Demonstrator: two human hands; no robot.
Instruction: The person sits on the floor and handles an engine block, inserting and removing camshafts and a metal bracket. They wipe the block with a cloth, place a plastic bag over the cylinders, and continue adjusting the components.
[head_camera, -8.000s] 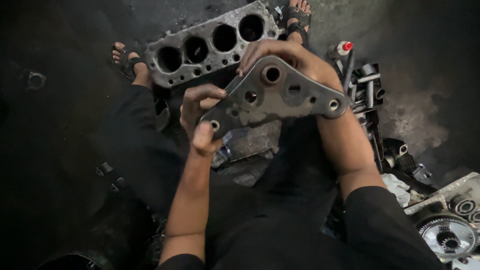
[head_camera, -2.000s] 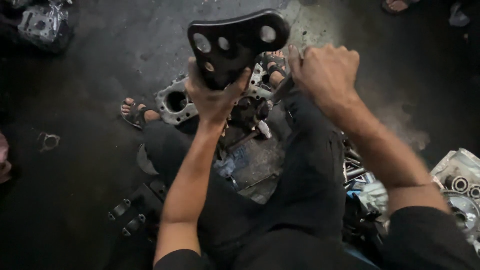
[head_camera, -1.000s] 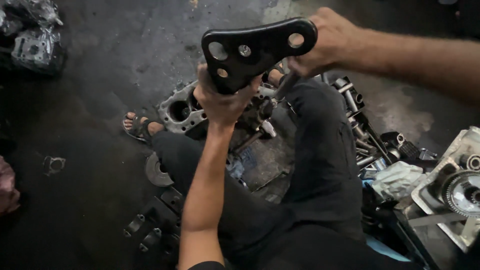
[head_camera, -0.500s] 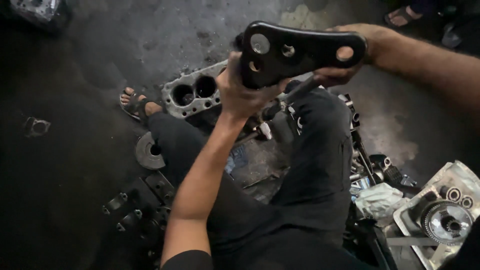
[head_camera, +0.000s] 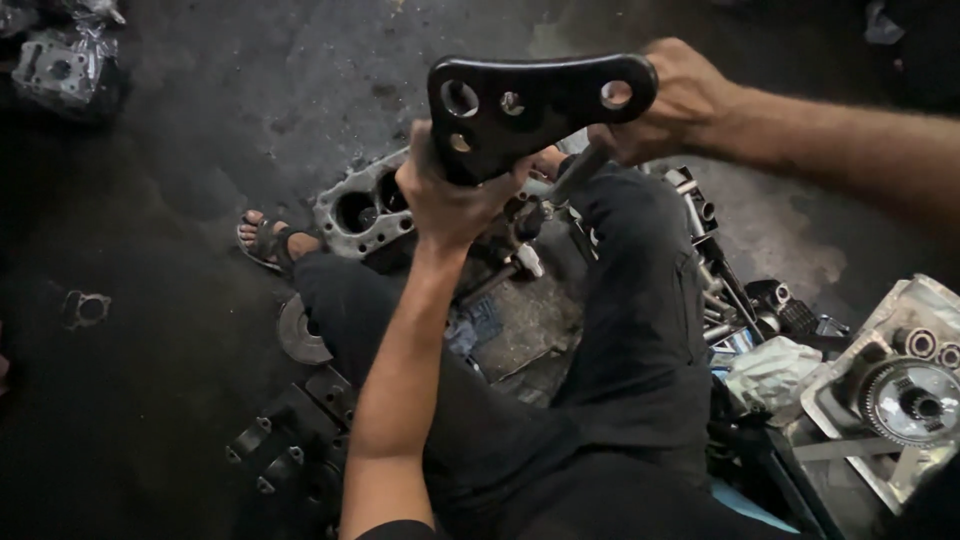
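Note:
I hold a dark metal bracket plate (head_camera: 530, 105) with several round holes up in front of me. My left hand (head_camera: 450, 195) grips its lower left end from below. My right hand (head_camera: 670, 100) is closed around its right end. The plate hangs in the air above my knees. Under it, between my legs, a grey cylinder head (head_camera: 365, 205) with round bores lies on the floor, partly hidden by my left hand.
My sandalled foot (head_camera: 270, 240) rests left of the cylinder head. Loose metal parts (head_camera: 735, 300) lie at the right, with a gear housing (head_camera: 905, 395) at the right edge. Dark cast pieces (head_camera: 285, 455) and a disc (head_camera: 300, 335) lie by my left leg.
The plate has been lifted from lap height up over the cylinder head. In the last second my view shifted and the plate moved slightly right, with both hands still on it.

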